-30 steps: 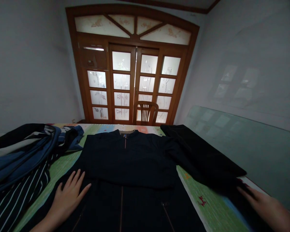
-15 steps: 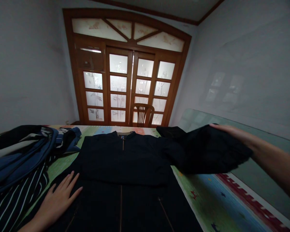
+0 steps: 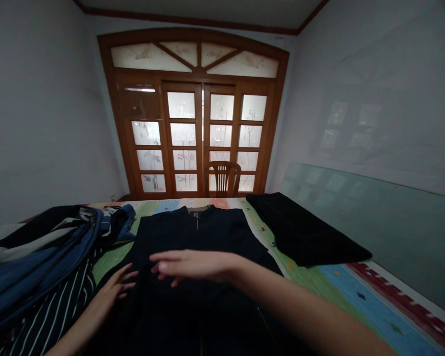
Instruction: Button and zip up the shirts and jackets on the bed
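A dark navy zip-up jacket [image 3: 222,227] lies spread out in front of me, collar at the far end, with a short stretch of zip visible below it. Over its middle reaches my right hand [image 3: 195,265], palm down, fingers stretched out toward the left; I see nothing in its grasp. Close by on the jacket's left side is my left hand [image 3: 114,289], its fingers apart and slightly bent at the dark cloth. My right forearm covers part of the jacket's front, and dark fabric under the hands is hard to make out.
A folded black garment [image 3: 307,232] lies on the right. Blue, grey and black clothes [image 3: 52,252] are heaped on the left, over a striped black garment [image 3: 63,306]. Beneath is a colourful patterned cover [image 3: 341,282]. Beyond stand a wooden chair [image 3: 222,170] and glazed wooden doors.
My right hand has swung from the far right to the jacket's middle and let go of the sleeve, which no longer stretches out to the right. My left hand's fingers have bent more.
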A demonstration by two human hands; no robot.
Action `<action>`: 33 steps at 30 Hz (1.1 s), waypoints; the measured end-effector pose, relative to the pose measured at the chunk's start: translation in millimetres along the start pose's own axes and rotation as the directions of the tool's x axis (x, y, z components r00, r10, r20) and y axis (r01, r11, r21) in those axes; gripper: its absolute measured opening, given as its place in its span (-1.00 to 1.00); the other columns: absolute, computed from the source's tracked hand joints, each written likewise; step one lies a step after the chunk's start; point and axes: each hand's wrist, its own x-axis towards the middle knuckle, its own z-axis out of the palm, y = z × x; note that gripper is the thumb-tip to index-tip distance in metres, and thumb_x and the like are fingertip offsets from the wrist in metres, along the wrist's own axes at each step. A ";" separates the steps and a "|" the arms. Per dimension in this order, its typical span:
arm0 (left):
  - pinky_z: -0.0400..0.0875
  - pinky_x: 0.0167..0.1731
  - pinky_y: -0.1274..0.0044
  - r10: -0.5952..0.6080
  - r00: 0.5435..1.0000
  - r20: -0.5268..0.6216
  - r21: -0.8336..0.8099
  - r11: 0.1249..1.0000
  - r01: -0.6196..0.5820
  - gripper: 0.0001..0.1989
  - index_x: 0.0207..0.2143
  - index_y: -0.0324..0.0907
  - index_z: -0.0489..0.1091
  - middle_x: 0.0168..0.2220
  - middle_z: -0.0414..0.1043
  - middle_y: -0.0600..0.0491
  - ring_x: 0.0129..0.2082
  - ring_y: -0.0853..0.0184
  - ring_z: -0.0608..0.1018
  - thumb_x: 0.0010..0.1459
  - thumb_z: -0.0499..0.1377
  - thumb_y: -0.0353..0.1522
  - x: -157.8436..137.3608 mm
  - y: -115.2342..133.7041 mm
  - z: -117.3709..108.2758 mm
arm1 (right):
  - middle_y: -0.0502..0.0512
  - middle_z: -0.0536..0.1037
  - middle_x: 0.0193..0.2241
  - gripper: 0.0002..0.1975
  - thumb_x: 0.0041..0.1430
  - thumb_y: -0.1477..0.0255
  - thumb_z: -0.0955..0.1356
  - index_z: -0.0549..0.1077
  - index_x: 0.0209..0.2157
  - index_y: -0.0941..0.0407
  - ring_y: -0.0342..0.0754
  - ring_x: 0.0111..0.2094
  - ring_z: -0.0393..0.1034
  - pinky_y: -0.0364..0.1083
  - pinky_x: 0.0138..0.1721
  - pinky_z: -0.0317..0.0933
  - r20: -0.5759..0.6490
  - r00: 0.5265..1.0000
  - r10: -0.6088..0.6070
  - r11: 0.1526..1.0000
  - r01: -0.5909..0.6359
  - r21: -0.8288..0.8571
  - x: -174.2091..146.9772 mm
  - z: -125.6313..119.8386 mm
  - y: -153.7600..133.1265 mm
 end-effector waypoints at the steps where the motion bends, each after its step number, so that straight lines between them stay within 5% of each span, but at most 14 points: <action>1: 0.37 -0.23 0.43 -0.055 0.998 0.039 -0.132 0.990 0.060 -0.38 0.09 -0.35 -0.07 -0.09 0.33 -0.09 -0.19 0.25 0.45 0.06 -0.35 -0.16 1.5 -1.4 -1.3 | 0.17 0.18 0.04 -0.48 0.10 0.26 0.18 0.04 0.08 0.16 -0.07 0.02 0.10 -0.08 -0.05 0.08 0.030 0.999 0.016 0.990 -0.012 -0.142 -8.5 6.9 9.3; 4: 0.32 -0.18 0.34 -0.156 0.983 0.094 -0.293 0.940 0.177 -0.34 0.08 -0.33 -0.05 -0.15 0.38 -0.13 -0.15 0.19 0.42 0.05 -0.37 -0.10 2.5 -6.5 -3.1 | 0.19 0.18 0.04 -0.44 0.05 0.28 0.24 0.07 0.08 0.15 -0.04 0.03 0.08 -0.08 0.01 0.00 -0.074 0.996 0.040 0.853 -0.072 -0.518 -47.9 10.3 41.7; 7: 0.31 -0.16 0.31 -0.145 0.987 0.066 -0.051 0.988 0.149 -0.34 0.03 -0.28 0.10 -0.16 0.39 -0.12 -0.11 0.13 0.38 -0.03 -0.22 -0.04 -7.3 -6.2 -2.1 | 0.18 0.13 0.07 -0.43 -0.04 0.42 0.29 0.11 0.06 0.10 0.02 0.05 0.03 -0.02 0.01 0.01 -0.341 0.936 0.087 0.639 -0.315 -0.702 -92.0 -7.8 80.1; 11: 0.30 -0.13 0.37 -0.013 0.994 0.110 0.243 0.970 -0.014 -0.33 0.01 -0.21 0.15 -0.06 0.30 -0.04 -0.07 0.12 0.34 -0.21 0.05 -0.14 -29.4 7.2 -1.9 | 0.22 0.15 0.06 -0.39 -0.15 0.66 0.19 0.16 0.03 0.14 0.03 0.07 -0.01 0.05 0.03 -0.04 -0.569 0.822 0.026 0.351 -0.540 -0.765 -133.7 -43.1 127.3; 17: 0.31 -0.14 0.42 0.060 0.997 0.058 0.239 0.968 -0.072 -0.41 -0.04 -0.19 0.21 -0.07 0.32 -0.01 -0.08 0.16 0.36 -0.20 0.03 -0.21 -10.1 30.0 -28.5 | 0.23 0.17 0.05 -0.40 -0.17 0.68 0.19 0.20 0.01 0.15 0.07 0.07 0.00 0.08 0.01 -0.02 -0.634 0.759 -0.148 0.151 -0.616 -0.773 -141.5 -76.3 158.2; 21: 0.36 -0.23 0.39 -0.043 0.995 -0.087 0.126 0.991 0.054 -0.38 -0.10 -0.29 0.24 -0.17 0.39 -0.11 -0.20 0.14 0.45 -0.22 0.03 -0.13 25.7 22.6 -51.5 | 0.25 0.18 0.04 -0.44 -0.15 0.70 0.19 0.25 -0.02 0.16 0.10 0.08 -0.03 0.09 0.00 -0.03 -0.657 0.725 -0.207 0.088 -0.655 -0.750 -135.2 -86.2 165.3; 24: 0.41 -0.34 0.39 -0.092 0.996 -0.001 0.059 0.994 0.092 -0.39 -0.18 -0.27 0.29 -0.31 0.46 -0.09 -0.31 0.14 0.50 -0.26 0.06 -0.07 36.9 5.1 -52.5 | 0.18 0.21 0.03 -0.48 -0.11 0.69 0.18 0.27 -0.04 0.12 0.08 0.08 -0.03 0.09 -0.01 -0.01 -0.669 0.704 -0.238 0.093 -0.669 -0.737 -136.9 -89.9 173.2; 29: 0.38 -0.29 0.42 -0.010 0.999 -0.039 0.229 0.973 0.019 -0.51 -0.21 -0.22 0.33 -0.25 0.44 -0.09 -0.25 0.14 0.47 -0.23 0.06 -0.16 32.7 -16.2 -39.6 | 0.16 0.27 -0.01 -0.48 -0.07 0.66 0.16 0.25 -0.02 0.06 0.07 0.04 0.06 0.07 -0.05 0.06 -0.716 0.676 -0.174 0.152 -0.700 -0.698 -144.2 -93.4 184.7; 33: 0.39 -0.34 0.43 -0.016 0.995 -0.096 0.288 0.957 0.043 -0.50 -0.13 -0.22 0.27 -0.26 0.44 -0.07 -0.30 0.18 0.49 -0.16 -0.01 -0.20 35.8 -15.2 -40.9 | 0.18 0.14 0.06 -0.46 -0.07 0.67 0.15 0.23 0.00 0.07 0.05 0.06 0.03 0.03 -0.01 0.03 -0.702 0.707 -0.085 0.225 -0.672 -0.705 -145.7 -96.4 187.1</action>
